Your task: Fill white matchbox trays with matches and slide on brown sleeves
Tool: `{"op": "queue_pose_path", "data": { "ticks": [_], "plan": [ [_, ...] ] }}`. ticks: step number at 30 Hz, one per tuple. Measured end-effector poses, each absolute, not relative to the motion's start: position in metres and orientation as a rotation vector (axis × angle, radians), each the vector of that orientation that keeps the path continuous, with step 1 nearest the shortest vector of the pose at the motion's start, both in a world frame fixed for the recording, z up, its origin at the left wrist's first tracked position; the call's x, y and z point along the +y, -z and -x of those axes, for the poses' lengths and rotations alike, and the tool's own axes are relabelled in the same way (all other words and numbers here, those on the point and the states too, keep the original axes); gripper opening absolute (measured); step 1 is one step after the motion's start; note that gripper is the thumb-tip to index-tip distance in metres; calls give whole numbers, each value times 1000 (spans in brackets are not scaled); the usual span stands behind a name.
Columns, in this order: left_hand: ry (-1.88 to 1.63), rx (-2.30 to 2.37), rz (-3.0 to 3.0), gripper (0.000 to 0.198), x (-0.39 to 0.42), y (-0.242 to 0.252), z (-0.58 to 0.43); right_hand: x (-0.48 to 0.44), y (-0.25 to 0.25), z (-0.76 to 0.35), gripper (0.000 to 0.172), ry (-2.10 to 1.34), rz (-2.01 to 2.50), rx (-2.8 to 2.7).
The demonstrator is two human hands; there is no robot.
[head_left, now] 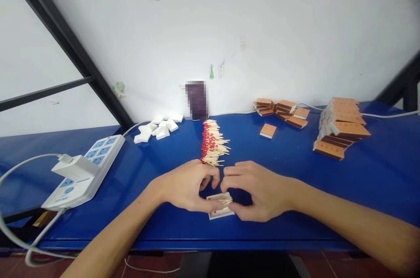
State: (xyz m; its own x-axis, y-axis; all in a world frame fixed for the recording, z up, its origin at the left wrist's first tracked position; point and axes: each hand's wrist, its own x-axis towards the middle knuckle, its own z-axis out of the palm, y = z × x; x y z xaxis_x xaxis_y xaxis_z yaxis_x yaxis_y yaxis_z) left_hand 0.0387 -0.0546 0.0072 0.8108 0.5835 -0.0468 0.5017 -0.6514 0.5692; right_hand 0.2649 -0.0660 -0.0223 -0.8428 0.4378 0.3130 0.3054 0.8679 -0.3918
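Under the two thumbs sits a small white tray (222,215) with matches (226,199) inside. The left hand (187,186) lays its thumb over it, forefinger spread away; the right hand (262,190) curves round the other end — pinching or not, I can't tell. Just beyond the fingers lies a red-tipped match heap (214,144) — farther off, white boxes (143,137) leftward, orange matchboxes (349,129) rightward.

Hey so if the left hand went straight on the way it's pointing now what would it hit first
Most likely the right hand: the left hand points across at its curled fingers. Depth is unclear, though, so it may brush the matches in the small tray first.
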Motion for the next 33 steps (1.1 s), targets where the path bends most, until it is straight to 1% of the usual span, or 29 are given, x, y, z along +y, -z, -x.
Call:
{"op": "queue_pose_path", "data": {
  "ticks": [3,5,7,13,18,25,29,33],
  "plan": [
    [-139,822,-2457,42,-54,-7,-40,-67,23,-263,9,-458,521,-2634],
    [-99,837,-2466,47,-54,-5,-40,-67,24,-263,4,-459,530,-2638],
    [-77,840,-2464,49,-54,-5,-41,-66,24,-262,3,-472,557,-2658],
    [-80,841,-2461,40,-56,-6,-43,-65,26,-263,6,-519,535,-2697],
    [-101,826,-2454,36,-56,-5,-43,-64,27,-262,9,-481,545,-2709],
    [-164,843,-2575,30,-57,-5,-41,-66,25,-261,9,-321,541,-2688],
    [-215,855,-2738,26,-56,-2,-41,-63,26,-261,12,-163,616,-2647],
    [-271,896,-2927,25,-55,2,-41,-61,26,-262,11,-73,654,-2614]
  ]
}}
